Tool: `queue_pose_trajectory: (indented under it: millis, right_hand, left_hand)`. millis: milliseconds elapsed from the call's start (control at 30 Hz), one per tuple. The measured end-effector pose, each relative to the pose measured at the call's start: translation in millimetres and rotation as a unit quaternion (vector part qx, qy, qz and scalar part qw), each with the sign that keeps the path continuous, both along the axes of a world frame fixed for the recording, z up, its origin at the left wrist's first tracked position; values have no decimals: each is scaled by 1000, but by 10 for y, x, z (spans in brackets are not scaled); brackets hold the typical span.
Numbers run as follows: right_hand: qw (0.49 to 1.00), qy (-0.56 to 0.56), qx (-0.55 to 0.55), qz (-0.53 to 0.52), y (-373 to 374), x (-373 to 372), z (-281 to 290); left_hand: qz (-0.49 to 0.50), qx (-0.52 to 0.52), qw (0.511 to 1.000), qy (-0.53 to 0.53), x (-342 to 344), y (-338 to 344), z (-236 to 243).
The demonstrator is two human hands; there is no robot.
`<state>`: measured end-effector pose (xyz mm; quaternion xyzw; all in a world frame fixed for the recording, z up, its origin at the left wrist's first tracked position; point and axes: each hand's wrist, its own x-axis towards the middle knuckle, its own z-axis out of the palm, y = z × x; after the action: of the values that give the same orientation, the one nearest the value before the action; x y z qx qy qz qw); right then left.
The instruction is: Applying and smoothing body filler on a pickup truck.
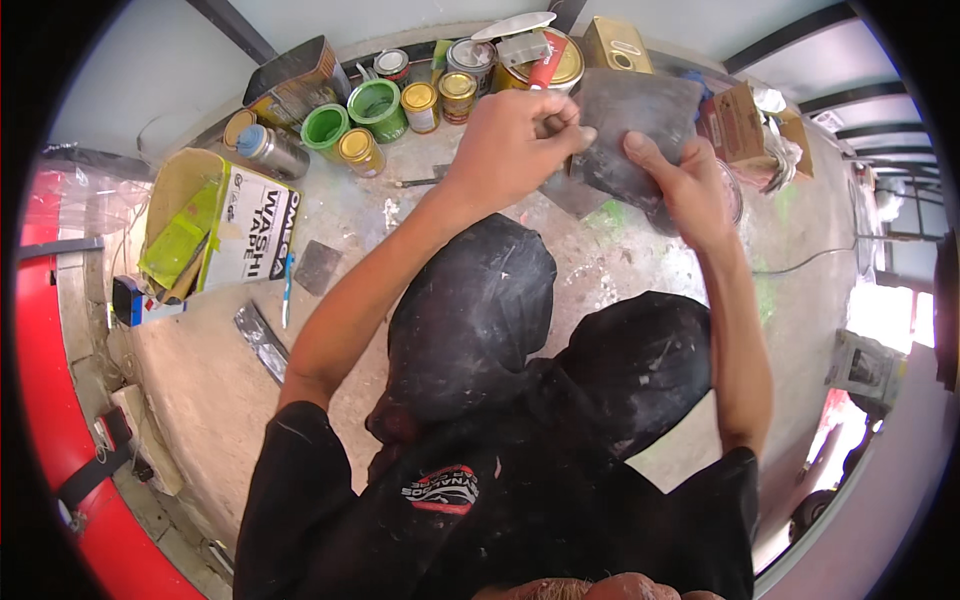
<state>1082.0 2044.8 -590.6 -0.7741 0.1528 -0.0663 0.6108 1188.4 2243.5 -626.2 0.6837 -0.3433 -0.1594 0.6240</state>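
Currently, a dark flat sheet [632, 115] is gripped by the right hand [690, 195] above the floor [590, 275], left of a cardboard box [738, 120]. At its left edge, the left hand [515, 145] is held curled; whether anything is pinched there cannot be told.

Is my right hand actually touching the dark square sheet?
Touching. The head view shows the right hand holding the dark square sheet at its right side, thumb laid over the visible face.
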Motion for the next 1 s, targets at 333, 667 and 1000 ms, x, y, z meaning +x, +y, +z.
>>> queue_pose_trajectory:
  millis: [333, 667, 1000]
  right_hand:
    - [996, 4, -39, 81, 250, 133, 82]
    - [991, -7, 94, 92, 113, 381, -268]
    - [981, -38, 159, 103, -1, 346, -222]
  left_hand:
    - [249, -228, 929, 153, 121, 903, -382]
    - [177, 51, 873, 452, -1365, 2284, -1084]
    - [106, 162, 970, -150, -713, 1536, 24]
